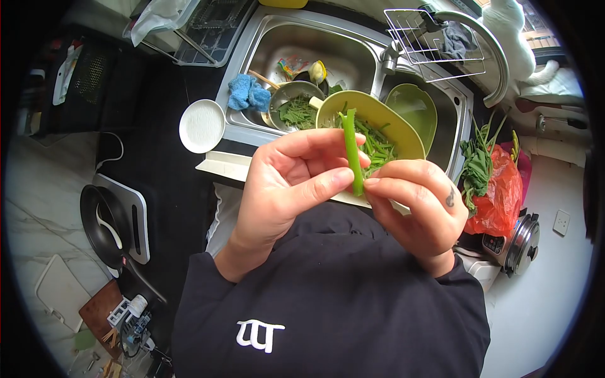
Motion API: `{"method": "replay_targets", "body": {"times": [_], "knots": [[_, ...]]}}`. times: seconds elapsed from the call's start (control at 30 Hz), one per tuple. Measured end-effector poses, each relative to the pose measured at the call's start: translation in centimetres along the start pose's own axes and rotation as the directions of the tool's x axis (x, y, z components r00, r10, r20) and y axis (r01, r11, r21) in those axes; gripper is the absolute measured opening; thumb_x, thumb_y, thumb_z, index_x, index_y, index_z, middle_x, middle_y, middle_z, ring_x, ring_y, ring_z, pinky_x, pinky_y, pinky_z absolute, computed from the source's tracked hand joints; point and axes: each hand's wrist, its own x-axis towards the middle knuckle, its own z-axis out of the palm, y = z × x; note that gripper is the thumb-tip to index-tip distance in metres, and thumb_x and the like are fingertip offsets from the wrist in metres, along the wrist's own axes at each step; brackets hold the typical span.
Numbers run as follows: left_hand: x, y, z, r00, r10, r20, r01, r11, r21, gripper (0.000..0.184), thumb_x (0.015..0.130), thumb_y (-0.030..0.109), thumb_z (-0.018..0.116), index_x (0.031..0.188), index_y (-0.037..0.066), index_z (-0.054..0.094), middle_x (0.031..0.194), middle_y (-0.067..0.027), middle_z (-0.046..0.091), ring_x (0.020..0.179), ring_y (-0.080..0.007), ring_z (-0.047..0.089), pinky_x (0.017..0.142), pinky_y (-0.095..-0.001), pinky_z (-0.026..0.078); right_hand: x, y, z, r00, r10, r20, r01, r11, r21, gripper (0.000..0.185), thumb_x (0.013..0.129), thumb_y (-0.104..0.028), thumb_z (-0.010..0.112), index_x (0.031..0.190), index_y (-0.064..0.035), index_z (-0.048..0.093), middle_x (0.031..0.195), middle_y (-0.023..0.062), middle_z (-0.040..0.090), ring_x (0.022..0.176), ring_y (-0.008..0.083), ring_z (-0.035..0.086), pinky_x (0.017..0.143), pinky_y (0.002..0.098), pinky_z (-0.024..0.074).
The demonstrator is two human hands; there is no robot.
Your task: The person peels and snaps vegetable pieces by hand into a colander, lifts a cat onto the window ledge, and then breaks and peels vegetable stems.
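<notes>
Between the thumb and fingers of my left hand (283, 179) is a short green vegetable stem (352, 151), held nearly upright. My right hand (422, 201) pinches its lower end with thumb and forefinger. Just beyond both hands, a yellow-green basket (372, 107) holds many pieces of green stem (379, 150), partly hidden by my fingers. A metal pan (291, 93) with green leaves (297, 114) stands beside it on the left, at the sink.
The steel sink (353, 47) lies ahead, with a blue cloth (248, 92) on its left edge. A white plate (202, 126) sits left of it. On the right are a red plastic bag (499, 201), leafy greens (477, 167) and an electric cooker (520, 242). A frying pan (101, 220) is far left.
</notes>
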Motion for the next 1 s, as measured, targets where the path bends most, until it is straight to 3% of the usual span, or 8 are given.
{"method": "replay_targets", "body": {"times": [0.27,0.8,0.87,1.0], "knots": [[-0.1,-0.2,0.2,1.0,0.009,-0.03,-0.009,1.0,-0.003,0.041,0.078,-0.005,0.067,0.118,-0.007,0.056,0.099,-0.0149,0.066,0.09,-0.0192,0.066,0.085,-0.0304,0.052,-0.1,0.2,0.0,0.996,-0.089,-0.002,0.089,0.995,-0.036,0.026,0.063,0.006,0.073,0.088,0.005,0.064,0.08,0.0123,0.061,0.066,0.0239,0.063,0.055,0.0322,0.0526],[-0.5,-0.6,-0.2,0.996,0.083,0.034,-0.087,0.987,0.133,0.036,0.082,-0.007,0.065,0.117,-0.006,0.056,0.104,-0.011,0.065,0.095,-0.0169,0.065,0.087,-0.0298,0.053,-0.2,0.2,0.5,0.998,-0.063,-0.024,0.06,0.991,-0.121,0.025,0.059,0.008,0.069,0.082,0.0011,0.061,0.079,0.0101,0.06,0.065,0.023,0.062,0.054,0.0316,0.0519],[-0.5,-0.4,0.3,1.0,0.014,0.014,-0.016,0.994,0.111,0.035,0.08,-0.009,0.063,0.114,-0.008,0.057,0.096,-0.0153,0.067,0.089,-0.0196,0.067,0.084,-0.031,0.054,-0.2,0.5,0.3,0.998,-0.017,-0.054,0.01,0.991,-0.135,0.025,0.058,0.008,0.068,0.08,-0.0021,0.061,0.078,0.0088,0.06,0.065,0.0222,0.061,0.055,0.0315,0.0509],[-0.5,0.1,0.5,0.994,-0.095,0.05,0.093,0.995,0.041,0.036,0.077,-0.005,0.063,0.113,-0.008,0.058,0.093,-0.0141,0.067,0.085,-0.0213,0.067,0.078,-0.0313,0.054,0.2,2.0,-0.9,0.984,0.065,-0.167,-0.099,0.973,-0.207,0.022,0.062,0.009,0.067,0.08,-0.003,0.06,0.079,0.0079,0.062,0.067,0.02,0.061,0.061,0.0288,0.0506]]}}
